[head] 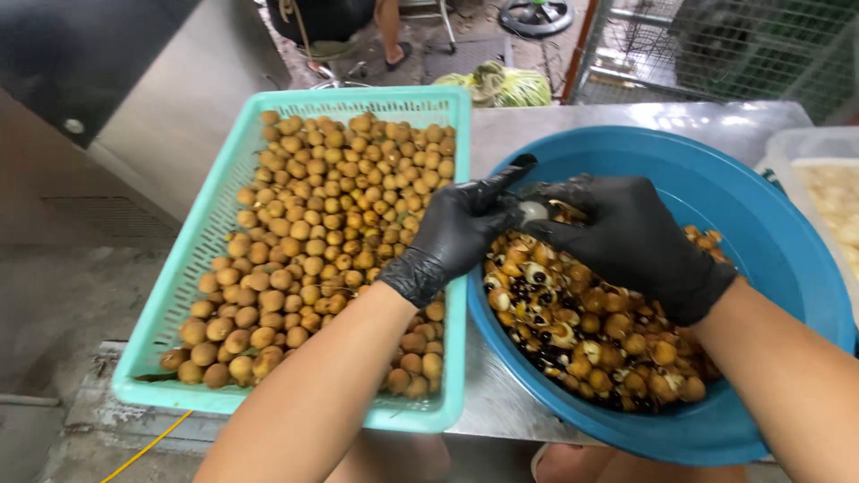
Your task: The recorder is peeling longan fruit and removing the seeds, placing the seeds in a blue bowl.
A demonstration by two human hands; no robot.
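Right now both hands, in black gloves, meet over the near rim of a blue basin (769, 241) on a steel worktop (626, 116). The left hand (456, 228) reaches across from the left, its fingers (506, 183) curled narrow around a small pale peeled fruit (533, 211), which sits between the two hands just above the heap in the basin. The right hand (631, 241) comes in from the right with its fingers closed in against the same fruit; whether it holds a small tool as well cannot be told, since a dark tip shows at the left hand's thumb but is blurred.

Below the hands the basin holds a pile of brown shells, black seeds and pale scraps (582, 340), banked against its near left side. Just beside the basin on the left, touching or nearly touching its rim, stands a turquoise slotted plastic basket (179, 295), filled with whole round brown fruits (331, 233) in a thick layer.

At the far right edge a clear plastic tub (787, 148) holds pale peeled flesh (837, 201). Beyond the worktop lie a green bag (506, 87) on the ground and a wire mesh cage (716, 45).
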